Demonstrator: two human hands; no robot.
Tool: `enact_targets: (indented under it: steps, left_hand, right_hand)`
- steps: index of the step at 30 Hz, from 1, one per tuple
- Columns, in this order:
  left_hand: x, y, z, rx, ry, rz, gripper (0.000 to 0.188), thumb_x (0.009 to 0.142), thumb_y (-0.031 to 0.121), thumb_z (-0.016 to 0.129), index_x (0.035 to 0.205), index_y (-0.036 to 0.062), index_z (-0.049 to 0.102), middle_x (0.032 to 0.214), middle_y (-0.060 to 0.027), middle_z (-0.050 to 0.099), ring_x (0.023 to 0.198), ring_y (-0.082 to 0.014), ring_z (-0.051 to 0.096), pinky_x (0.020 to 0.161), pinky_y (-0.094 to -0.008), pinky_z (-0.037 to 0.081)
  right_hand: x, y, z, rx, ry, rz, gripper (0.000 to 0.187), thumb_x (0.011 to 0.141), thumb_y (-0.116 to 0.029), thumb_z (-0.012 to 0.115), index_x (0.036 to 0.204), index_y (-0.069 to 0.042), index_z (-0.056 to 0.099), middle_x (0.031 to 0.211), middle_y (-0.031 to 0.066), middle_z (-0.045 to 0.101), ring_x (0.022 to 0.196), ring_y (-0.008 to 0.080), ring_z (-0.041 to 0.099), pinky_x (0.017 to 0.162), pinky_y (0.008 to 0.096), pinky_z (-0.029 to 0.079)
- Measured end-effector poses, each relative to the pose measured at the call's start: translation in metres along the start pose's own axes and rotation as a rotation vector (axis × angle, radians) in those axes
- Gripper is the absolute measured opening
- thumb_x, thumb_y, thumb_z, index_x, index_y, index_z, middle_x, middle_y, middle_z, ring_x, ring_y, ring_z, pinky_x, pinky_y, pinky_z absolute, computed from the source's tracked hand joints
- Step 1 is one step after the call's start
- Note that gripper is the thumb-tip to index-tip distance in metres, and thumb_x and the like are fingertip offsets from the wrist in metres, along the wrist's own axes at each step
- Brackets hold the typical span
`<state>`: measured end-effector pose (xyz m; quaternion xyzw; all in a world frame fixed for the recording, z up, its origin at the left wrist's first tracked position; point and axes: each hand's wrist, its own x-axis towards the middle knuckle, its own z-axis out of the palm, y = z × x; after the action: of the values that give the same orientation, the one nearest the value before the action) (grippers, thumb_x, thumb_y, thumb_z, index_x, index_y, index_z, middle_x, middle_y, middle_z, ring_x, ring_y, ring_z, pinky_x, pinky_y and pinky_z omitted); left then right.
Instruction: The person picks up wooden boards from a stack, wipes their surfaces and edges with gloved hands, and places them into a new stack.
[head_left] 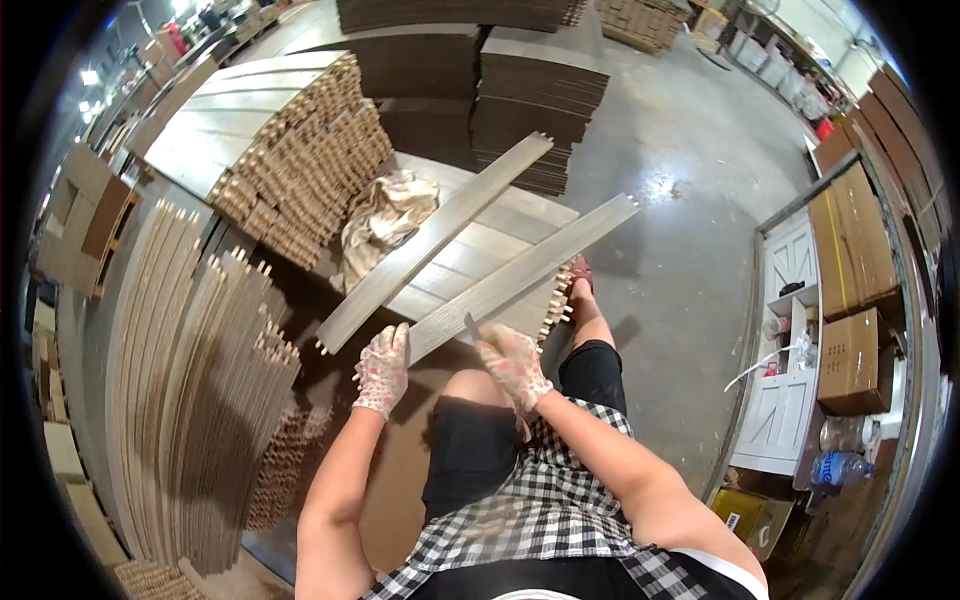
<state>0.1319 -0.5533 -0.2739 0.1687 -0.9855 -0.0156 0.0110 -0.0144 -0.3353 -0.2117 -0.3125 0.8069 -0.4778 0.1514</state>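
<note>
My left hand [382, 371], in a patterned glove, is closed on the near end of a grey wooden slat [540, 268] with small dowel pegs at its far end. The slat slants away to the right over a low stack of slats [440, 295]. In my gloved right hand [514, 366] is a knife [472, 328], its thin blade against or just above the slat's face; the handle is hidden in the fingers. A second pegged slat [445, 235] lies roughly parallel, to the left. A crumpled, stained cloth [392, 222] rests beside it.
Upright slats [190, 400] stand close at my left. Beyond them is a tall pile of pegged slats [300, 150]; dark stacked boards [540, 100] rise ahead. On the right, a shelf unit [780, 400] holds cardboard boxes [850, 240] and a water bottle [840, 468]. Grey floor [680, 240] lies between.
</note>
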Motion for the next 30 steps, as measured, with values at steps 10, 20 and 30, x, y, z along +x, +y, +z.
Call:
enact_targets:
  steps: [10, 20, 30]
  left_hand:
    - [0.045, -0.042, -0.049, -0.417, -0.573, 0.138, 0.051, 0.081, 0.032, 0.075, 0.117, -0.0017, 0.062, 0.11, -0.0179, 0.068, 0.102, -0.0286, 0.065, 0.089, -0.0348, 0.05]
    - [0.008, 0.004, -0.027, -0.146, -0.182, -0.088, 0.091, 0.064, 0.032, 0.085, 0.139, 0.0094, 0.04, 0.11, -0.0151, 0.057, 0.101, -0.035, 0.057, 0.083, -0.0459, 0.046]
    - [0.007, -0.004, -0.022, -0.223, -0.215, -0.127, 0.091, 0.058, 0.025, 0.086, 0.137, 0.0128, 0.043, 0.108, -0.0135, 0.056, 0.099, -0.0356, 0.056, 0.083, -0.0463, 0.044]
  right_hand:
    - [0.013, 0.049, -0.035, -0.04, 0.126, -0.057, 0.014, 0.084, -0.017, 0.063, 0.092, -0.005, 0.063, 0.087, 0.0167, 0.064, 0.083, 0.0343, 0.064, 0.072, 0.0407, 0.051]
    - [0.104, 0.099, -0.01, -0.491, 0.079, -0.507, 0.018, 0.074, -0.012, 0.06, 0.093, -0.011, 0.058, 0.083, 0.0072, 0.061, 0.078, 0.0278, 0.064, 0.064, 0.0402, 0.053]
    - [0.25, 0.215, -0.242, -0.936, 0.434, -0.011, 0.013, 0.083, -0.015, 0.054, 0.073, -0.01, 0.061, 0.079, 0.0131, 0.067, 0.073, 0.0307, 0.068, 0.062, 0.0431, 0.056]
